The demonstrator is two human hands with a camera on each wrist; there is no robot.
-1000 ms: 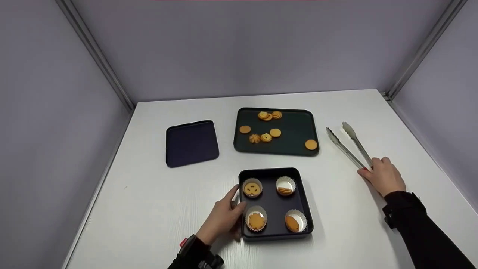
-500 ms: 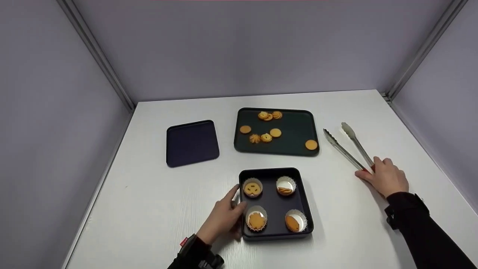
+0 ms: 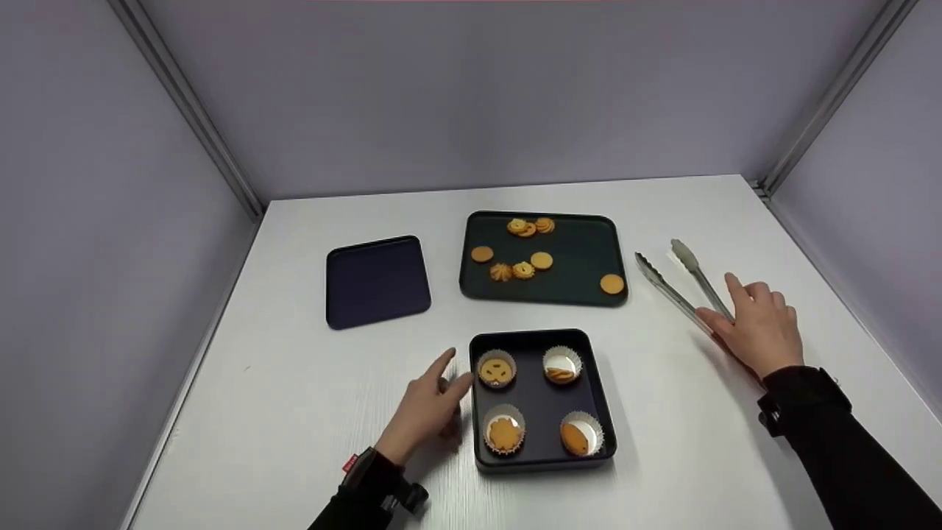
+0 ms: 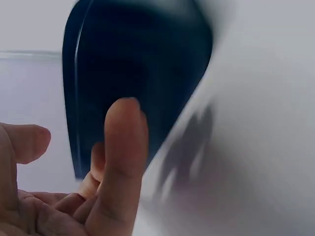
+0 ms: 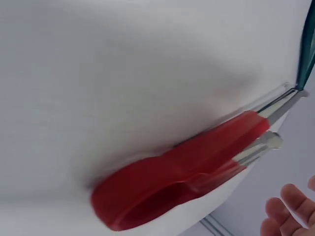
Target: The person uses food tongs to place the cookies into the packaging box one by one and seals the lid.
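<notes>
My left hand (image 3: pixel 425 406) is just beside the left wall of a dark square baking pan (image 3: pixel 543 401), index finger and thumb extended. In the left wrist view, the fingers of my left hand (image 4: pixel 120 167) are before the pan's side (image 4: pixel 142 69), gripping nothing. Inside the pan stand several paper cups, among them one with a flower-shaped cookie (image 3: pixel 504 434) and one with a holed round cookie (image 3: pixel 496 370). Metal tongs (image 3: pixel 672 294) lie spread on the table at right. Over their red handles (image 5: pixel 197 157) hovers my right hand (image 3: pixel 764 333), its fingers spread and off them in the right wrist view.
A dark green tray (image 3: pixel 581 254) with several loose cookies lies behind the pan. To its left is a bare dark blue square tray (image 3: pixel 379 283). Grey partition walls (image 3: pixel 471 96) enclose the white table (image 3: pixel 294 412) at the back and sides.
My left hand has let go of the pan's wall and drawn slightly left. My right hand has released the tongs and lifted, its fingers straightening. Pan and trays stay put.
</notes>
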